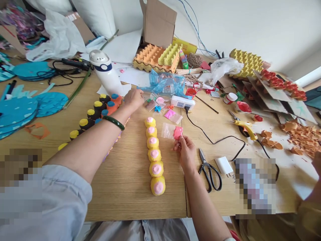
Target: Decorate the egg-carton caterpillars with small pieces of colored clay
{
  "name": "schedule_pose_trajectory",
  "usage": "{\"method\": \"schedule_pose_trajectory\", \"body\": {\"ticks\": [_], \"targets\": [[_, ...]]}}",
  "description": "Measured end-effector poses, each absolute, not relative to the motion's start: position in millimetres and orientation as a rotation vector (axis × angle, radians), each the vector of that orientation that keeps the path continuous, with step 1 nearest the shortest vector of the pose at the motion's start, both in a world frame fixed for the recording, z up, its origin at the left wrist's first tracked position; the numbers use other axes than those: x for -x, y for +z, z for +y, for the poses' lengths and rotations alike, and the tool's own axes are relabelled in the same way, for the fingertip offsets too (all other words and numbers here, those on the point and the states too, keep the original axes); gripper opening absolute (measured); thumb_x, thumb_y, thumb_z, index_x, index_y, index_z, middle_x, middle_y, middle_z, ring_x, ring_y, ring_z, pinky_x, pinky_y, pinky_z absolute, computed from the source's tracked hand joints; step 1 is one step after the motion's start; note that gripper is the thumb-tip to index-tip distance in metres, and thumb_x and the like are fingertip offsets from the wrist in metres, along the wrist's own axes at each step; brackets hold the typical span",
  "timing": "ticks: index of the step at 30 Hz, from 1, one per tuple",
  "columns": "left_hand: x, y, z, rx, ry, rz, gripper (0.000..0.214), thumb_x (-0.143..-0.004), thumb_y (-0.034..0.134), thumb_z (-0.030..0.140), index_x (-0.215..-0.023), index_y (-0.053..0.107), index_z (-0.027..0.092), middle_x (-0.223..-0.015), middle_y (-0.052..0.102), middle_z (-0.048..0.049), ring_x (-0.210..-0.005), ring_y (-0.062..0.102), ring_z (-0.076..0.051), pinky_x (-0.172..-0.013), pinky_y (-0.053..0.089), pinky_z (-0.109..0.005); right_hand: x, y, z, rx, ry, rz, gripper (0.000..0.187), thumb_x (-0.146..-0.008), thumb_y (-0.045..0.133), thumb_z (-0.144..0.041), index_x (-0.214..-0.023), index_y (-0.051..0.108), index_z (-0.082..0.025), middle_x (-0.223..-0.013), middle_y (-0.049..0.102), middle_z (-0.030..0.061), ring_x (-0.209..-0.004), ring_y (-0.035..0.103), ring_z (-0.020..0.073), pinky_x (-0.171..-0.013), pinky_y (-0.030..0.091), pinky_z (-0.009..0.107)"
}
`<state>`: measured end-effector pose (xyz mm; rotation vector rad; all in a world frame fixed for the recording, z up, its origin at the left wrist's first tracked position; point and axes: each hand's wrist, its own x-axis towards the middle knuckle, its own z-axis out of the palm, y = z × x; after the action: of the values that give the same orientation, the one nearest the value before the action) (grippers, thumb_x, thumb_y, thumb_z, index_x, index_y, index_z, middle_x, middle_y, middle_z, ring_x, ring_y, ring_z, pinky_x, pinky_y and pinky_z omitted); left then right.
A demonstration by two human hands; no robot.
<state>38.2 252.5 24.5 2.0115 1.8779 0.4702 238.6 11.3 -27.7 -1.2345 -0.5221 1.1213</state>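
My right hand (185,150) pinches a lump of coral-pink modelling clay (178,133), with a small clear plastic bag (167,130) attached or beneath it. To its left lies a strip of yellow egg-carton cups (153,154), each topped with pale pink clay. My left hand (134,99), palm down with curled fingers, is at the far end of an orange strip with blue tops (111,105); what its fingers hold is hidden. Beside that is a black strip with yellow tops (93,114), partly covered by my left forearm. Small bags of coloured clay (173,115) lie between the hands.
Black-handled scissors (209,170) and a white charger (224,165) lie right of my right arm. Further off are a power strip (182,102), a yellow glue gun (244,129) and a white tumbler (106,73). Another person's hand (317,164) shows at the right edge.
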Motion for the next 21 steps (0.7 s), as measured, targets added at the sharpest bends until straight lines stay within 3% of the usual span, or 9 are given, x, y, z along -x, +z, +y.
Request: {"method": "schedule_pose_trajectory", "body": {"ticks": [3,6,13,17,21], "targets": [[-30.5,28.3,263.1,-1.968,0.335,1.985,0.033,-0.101,0.067,0.023,-0.132,0.069,0.011,-0.137,0.069,-0.017,-0.125,0.066,-0.034,-0.108,0.055,-0.052,-238.3,-26.7,10.7,1.243,1.131,-0.517,0.03,-0.078,0.081,-0.047,-0.079,0.066,-0.021,-0.062,0.064,-0.005,-0.046,0.051,0.0084,-0.047,0.052,0.023],[-31.2,25.5,273.3,-1.92,0.238,2.065,0.041,-0.103,0.069,0.04,-0.137,0.064,0.017,-0.137,0.065,-0.0123,-0.117,0.068,-0.027,-0.099,0.062,-0.049,-238.0,-25.7,10.1,1.245,1.14,-0.519,0.028,-0.08,0.08,-0.045,-0.08,0.066,-0.021,-0.062,0.064,-0.0051,-0.047,0.05,0.0085,-0.046,0.051,0.023],[-40.7,15.3,294.0,-1.814,0.212,2.143,0.039,-0.082,0.085,0.027,-0.113,0.074,0.006,-0.127,0.075,-0.0255,-0.131,0.065,-0.045,-0.103,0.053,-0.052,-236.9,-26.0,10.1,1.245,1.136,-0.539,0.025,-0.084,0.076,-0.043,-0.082,0.067,-0.02,-0.062,0.062,-0.0057,-0.046,0.05,0.0082,-0.046,0.05,0.022],[-40.4,14.1,298.9,-1.809,0.245,2.147,0.036,-0.083,0.083,0.038,-0.103,0.074,0.008,-0.109,0.079,-0.0211,-0.129,0.066,-0.042,-0.098,0.053,-0.048,-236.5,-27.9,10.3,1.257,1.126,-0.551,0.027,-0.083,0.077,-0.045,-0.083,0.067,-0.02,-0.062,0.063,-0.0055,-0.047,0.05,0.0083,-0.047,0.051,0.022],[-39.7,21.4,297.9,-1.868,0.282,2.16,0.036,-0.088,0.073,0.036,-0.107,0.074,0.006,-0.112,0.078,-0.0255,-0.128,0.066,-0.046,-0.099,0.053,-0.055,-236.9,-27.4,10.0,1.261,1.128,-0.556,0.027,-0.084,0.077,-0.045,-0.084,0.067,-0.02,-0.062,0.063,-0.0055,-0.047,0.051,0.0085,-0.047,0.051,0.022]]}}
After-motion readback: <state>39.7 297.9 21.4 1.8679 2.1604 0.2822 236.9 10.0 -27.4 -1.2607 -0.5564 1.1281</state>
